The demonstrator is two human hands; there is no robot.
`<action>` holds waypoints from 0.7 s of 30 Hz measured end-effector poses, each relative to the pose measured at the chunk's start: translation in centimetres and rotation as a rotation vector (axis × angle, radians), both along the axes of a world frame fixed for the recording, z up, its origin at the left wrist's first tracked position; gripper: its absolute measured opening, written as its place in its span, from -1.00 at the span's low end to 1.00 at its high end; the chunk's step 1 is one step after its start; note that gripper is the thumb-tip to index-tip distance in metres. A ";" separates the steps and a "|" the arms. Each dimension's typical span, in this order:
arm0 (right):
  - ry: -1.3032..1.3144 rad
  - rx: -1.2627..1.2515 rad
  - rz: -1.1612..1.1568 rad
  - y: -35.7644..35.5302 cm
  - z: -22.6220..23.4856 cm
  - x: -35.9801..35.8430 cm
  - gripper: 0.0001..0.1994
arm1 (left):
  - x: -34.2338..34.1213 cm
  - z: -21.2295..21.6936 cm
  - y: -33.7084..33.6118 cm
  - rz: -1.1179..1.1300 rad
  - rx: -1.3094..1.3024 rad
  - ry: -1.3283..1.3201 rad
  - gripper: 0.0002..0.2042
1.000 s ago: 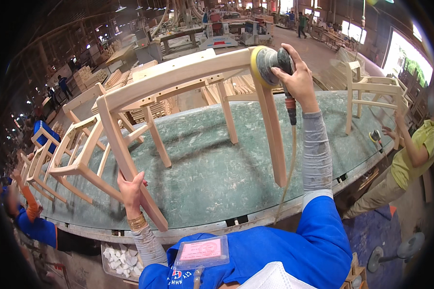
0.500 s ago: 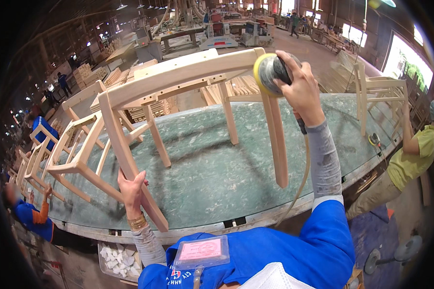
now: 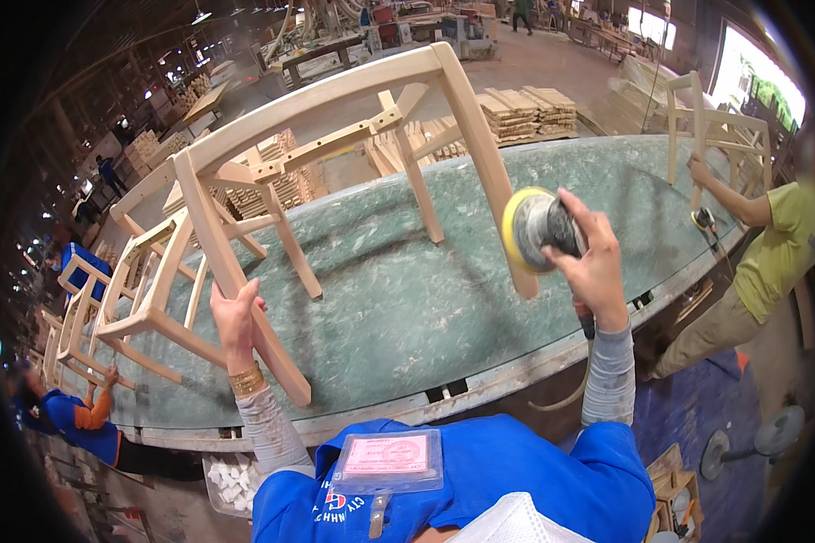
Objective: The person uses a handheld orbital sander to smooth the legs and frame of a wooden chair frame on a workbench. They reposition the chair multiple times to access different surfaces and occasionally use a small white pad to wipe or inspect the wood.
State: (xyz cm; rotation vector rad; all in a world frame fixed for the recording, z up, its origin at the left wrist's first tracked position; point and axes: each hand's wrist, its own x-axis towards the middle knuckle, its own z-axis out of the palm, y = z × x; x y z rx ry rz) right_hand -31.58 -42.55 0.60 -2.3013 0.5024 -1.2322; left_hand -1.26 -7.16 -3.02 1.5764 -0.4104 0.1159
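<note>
A pale, unfinished wooden chair frame (image 3: 317,96) is on a long, worn green tabletop (image 3: 380,335). The person's left hand (image 3: 235,315) is wrapped around its near left leg. The right hand (image 3: 596,258) grips a round grey-and-black sander with a yellow-edged pad (image 3: 545,233), held at the near right leg; whether they touch is unclear. More pale wooden chair frames (image 3: 154,312) stand to the left. At right, a co-worker in a yellow-green shirt (image 3: 779,244) holds another.

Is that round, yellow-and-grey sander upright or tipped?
Tipped: the sander is sideways, its yellow pad facing the pale wooden chair leg.
</note>
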 end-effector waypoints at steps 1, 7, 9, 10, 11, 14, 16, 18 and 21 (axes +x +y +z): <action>-0.007 0.006 -0.038 -0.1 0.0 0.4 -0.31 | 0.2 0.0 -0.1 -0.006 0.004 0.006 -0.66; -0.002 -0.170 -0.149 -3.2 4.7 8.1 -0.35 | -0.5 -0.1 0.1 -0.027 -0.011 -0.001 -0.64; -0.089 -0.283 -0.104 -5.7 6.3 11.5 -0.36 | -1.4 -0.4 -0.4 -0.030 -0.020 -0.011 -0.62; -0.116 -0.311 -0.108 -6.1 7.4 13.1 -0.36 | -1.8 -0.5 -0.3 -0.018 -0.023 -0.017 -0.61; -0.119 -0.348 -0.148 -5.6 8.9 14.5 -0.36 | -2.1 -0.5 0.0 -0.013 -0.033 -0.013 -0.60; -0.074 -0.420 -0.252 -6.8 13.6 16.9 -0.40 | -2.7 -0.8 0.0 -0.042 -0.051 0.001 -0.58; -0.049 -0.436 -0.265 -6.7 14.5 17.0 -0.40 | -2.9 -0.9 0.0 -0.045 -0.068 -0.005 -0.56; -0.038 -0.439 -0.209 -6.5 13.4 15.8 -0.41 | -2.6 -1.0 0.1 -0.037 -0.054 -0.045 -0.59; 0.045 -0.320 -0.083 -3.7 7.9 11.8 -0.41 | -2.3 -0.9 0.5 -0.011 -0.043 -0.038 -0.60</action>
